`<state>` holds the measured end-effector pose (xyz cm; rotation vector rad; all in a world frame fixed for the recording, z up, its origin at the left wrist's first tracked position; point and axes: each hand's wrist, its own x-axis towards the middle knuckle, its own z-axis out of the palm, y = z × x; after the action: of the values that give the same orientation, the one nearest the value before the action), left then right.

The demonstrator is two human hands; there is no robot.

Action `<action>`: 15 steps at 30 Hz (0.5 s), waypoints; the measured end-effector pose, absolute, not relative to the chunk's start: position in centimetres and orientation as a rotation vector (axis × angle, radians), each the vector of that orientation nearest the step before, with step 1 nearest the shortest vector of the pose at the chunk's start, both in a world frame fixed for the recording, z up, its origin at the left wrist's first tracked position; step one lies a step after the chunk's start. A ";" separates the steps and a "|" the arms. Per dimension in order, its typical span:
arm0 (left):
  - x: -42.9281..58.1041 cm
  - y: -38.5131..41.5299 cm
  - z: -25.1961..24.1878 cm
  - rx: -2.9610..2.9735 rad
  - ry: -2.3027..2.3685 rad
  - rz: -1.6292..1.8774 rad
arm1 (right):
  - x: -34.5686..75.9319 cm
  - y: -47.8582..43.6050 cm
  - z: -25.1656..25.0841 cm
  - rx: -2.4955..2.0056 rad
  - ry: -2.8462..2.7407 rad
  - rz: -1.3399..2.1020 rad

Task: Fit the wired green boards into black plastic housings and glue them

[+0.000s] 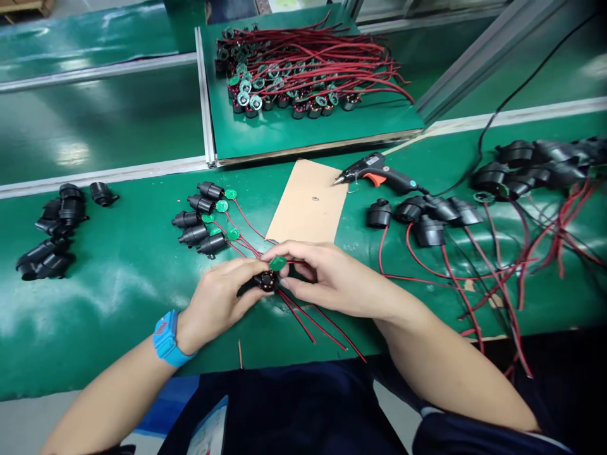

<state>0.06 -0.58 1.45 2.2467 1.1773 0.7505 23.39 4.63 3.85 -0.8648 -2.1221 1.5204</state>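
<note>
Right now, I have the left hand (213,304) gripping a black plastic housing (265,282) and the right hand (334,278) pinching a green circuit board (277,263), both between them. Beyond the right lies a hot-glue gun (391,177).

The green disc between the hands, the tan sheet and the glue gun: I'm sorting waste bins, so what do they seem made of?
Green disc: probably circuit-board laminate; thin, flat, green face.
Tan sheet: likely cardboard; plain matte brown.
Glue gun: mostly plastic, it seems; smooth black with soft highlights. Its nozzle tip looks metal, being silvery.
</note>
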 end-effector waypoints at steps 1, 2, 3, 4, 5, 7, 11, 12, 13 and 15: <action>0.1 -0.6 1.4 2.247 1.176 0.813 | 23.3 4.6 3.9 -0.855 -2.027 1.631; 0.1 -0.7 1.4 2.248 1.175 0.883 | 23.1 4.5 3.9 -0.845 -1.929 1.725; 0.0 -0.7 1.4 2.250 1.179 0.939 | 22.9 4.4 3.8 -0.831 -1.844 1.797; 0.0 -0.8 1.5 2.257 1.184 0.973 | 22.7 4.3 3.8 -0.819 -1.781 1.841; 0.0 -0.8 1.5 2.266 1.192 0.993 | 22.4 4.1 3.7 -0.818 -1.740 1.859; -0.1 -0.9 1.5 2.287 1.202 1.004 | 21.9 3.9 3.6 -0.840 -1.709 1.854; -0.2 -0.9 1.6 2.322 1.194 0.994 | 21.3 3.6 3.2 -0.904 -1.716 1.797; -0.1 -0.9 1.6 2.330 1.194 0.985 | 21.2 3.6 3.2 -0.913 -1.723 1.776; -0.1 -0.9 1.6 2.340 1.194 0.973 | 21.2 3.6 3.2 -0.920 -1.726 1.756; -0.1 -1.0 1.6 2.357 1.194 0.951 | 21.2 3.5 3.2 -0.921 -1.721 1.730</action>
<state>-0.08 -1.02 1.64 2.3574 1.1944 0.9513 21.16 3.50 3.25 -0.9206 -1.7208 1.7303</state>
